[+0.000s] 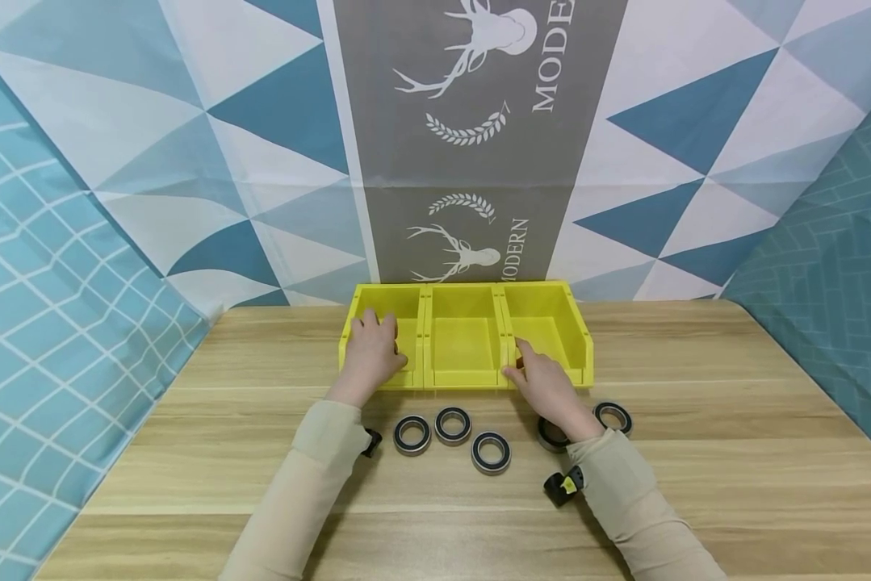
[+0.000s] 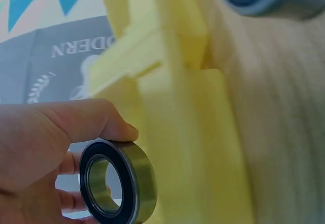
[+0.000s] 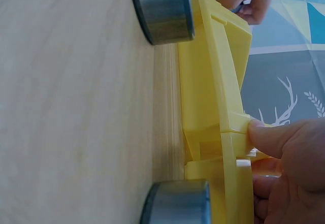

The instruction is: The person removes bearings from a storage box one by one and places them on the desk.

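Three yellow storage bins [image 1: 464, 335] stand side by side at the back of the table. My left hand [image 1: 368, 353] is over the left bin [image 1: 395, 298]. In the left wrist view it pinches a ball bearing [image 2: 143, 178], a steel ring with a black seal, between thumb and fingers; the head view hides this bearing behind the hand. My right hand [image 1: 547, 386] grips the front of the wall where the middle and right bins [image 1: 544, 332] meet. In the right wrist view its thumb [image 3: 269, 135] lies on the yellow edge, with the fingers on the other side.
Several bearings lie flat on the wooden table before the bins: three near the middle, one of them this bearing [image 1: 491, 436], another [image 1: 551, 445] partly under the right wrist, and one [image 1: 613, 406] right of it. A patterned cloth backdrop [image 1: 471, 161] rises behind the bins.
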The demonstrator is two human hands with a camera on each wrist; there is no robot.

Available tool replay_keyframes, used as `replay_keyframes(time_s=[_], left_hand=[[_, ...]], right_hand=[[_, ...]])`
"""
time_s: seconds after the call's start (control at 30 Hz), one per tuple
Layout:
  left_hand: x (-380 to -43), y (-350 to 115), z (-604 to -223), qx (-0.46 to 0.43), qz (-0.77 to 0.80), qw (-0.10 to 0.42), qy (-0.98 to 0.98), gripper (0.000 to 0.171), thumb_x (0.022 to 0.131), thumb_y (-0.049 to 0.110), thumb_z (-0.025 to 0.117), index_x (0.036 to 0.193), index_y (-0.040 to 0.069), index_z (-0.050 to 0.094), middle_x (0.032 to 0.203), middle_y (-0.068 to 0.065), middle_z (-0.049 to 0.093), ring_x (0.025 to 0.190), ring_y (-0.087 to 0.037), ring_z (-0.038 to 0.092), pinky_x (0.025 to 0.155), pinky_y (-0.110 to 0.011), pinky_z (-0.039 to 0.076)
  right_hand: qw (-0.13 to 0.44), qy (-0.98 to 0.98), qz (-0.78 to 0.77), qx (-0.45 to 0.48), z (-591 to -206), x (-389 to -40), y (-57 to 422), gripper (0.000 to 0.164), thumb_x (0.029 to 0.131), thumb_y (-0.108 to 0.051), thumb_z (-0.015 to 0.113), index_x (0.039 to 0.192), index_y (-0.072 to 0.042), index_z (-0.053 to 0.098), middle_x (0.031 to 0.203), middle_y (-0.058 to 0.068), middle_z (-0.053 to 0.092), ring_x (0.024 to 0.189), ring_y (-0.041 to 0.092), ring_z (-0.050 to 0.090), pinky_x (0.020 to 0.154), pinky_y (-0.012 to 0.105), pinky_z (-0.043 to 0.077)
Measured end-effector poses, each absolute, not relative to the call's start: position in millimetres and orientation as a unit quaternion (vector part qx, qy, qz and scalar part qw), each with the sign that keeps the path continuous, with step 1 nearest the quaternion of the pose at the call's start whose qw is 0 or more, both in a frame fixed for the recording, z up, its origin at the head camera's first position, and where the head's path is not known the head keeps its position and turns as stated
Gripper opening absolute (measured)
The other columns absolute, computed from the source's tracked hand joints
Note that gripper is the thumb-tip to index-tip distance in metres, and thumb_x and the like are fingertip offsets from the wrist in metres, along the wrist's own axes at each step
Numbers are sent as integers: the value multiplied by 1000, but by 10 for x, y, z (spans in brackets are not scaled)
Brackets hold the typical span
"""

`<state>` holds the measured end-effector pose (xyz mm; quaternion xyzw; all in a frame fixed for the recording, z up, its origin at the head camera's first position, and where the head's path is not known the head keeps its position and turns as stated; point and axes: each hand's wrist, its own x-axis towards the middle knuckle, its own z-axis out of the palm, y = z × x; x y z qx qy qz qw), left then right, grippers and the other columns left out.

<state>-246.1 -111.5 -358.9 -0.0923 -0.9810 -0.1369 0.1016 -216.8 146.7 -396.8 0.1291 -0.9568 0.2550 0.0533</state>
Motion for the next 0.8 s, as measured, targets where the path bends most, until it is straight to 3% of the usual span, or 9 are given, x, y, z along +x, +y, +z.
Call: replay_keyframes(time_s=[0.27,0.43,0.8], left_hand=[[-2259,-1120,-3450,-126,-141,107,-976,27,69,9,66,86,6,45,85,-12,40,74,-28,38,55,-32,33],[-2118,-1143,-3442,-136,-149,67,-977,26,69,11,67,84,8,46,78,-8,42,73,-26,39,57,-32,34],[-1914,-1166,-3402,-169,-101,14,-980,18,68,6,70,82,9,58,83,-9,43,76,-26,42,59,-34,40]], right_hand=[[56,-956,256,133,-3973,-2170,1473,57,93,-26,51,134,7,32,102,21,62,89,34,60,76,45,48],[55,-956,256,133,-3976,-2163,1464,57,93,-27,51,135,7,32,103,21,62,89,34,60,77,45,48],[51,-957,255,129,-3978,-2171,1460,57,93,-27,50,135,6,31,103,21,62,89,34,60,77,45,48]])
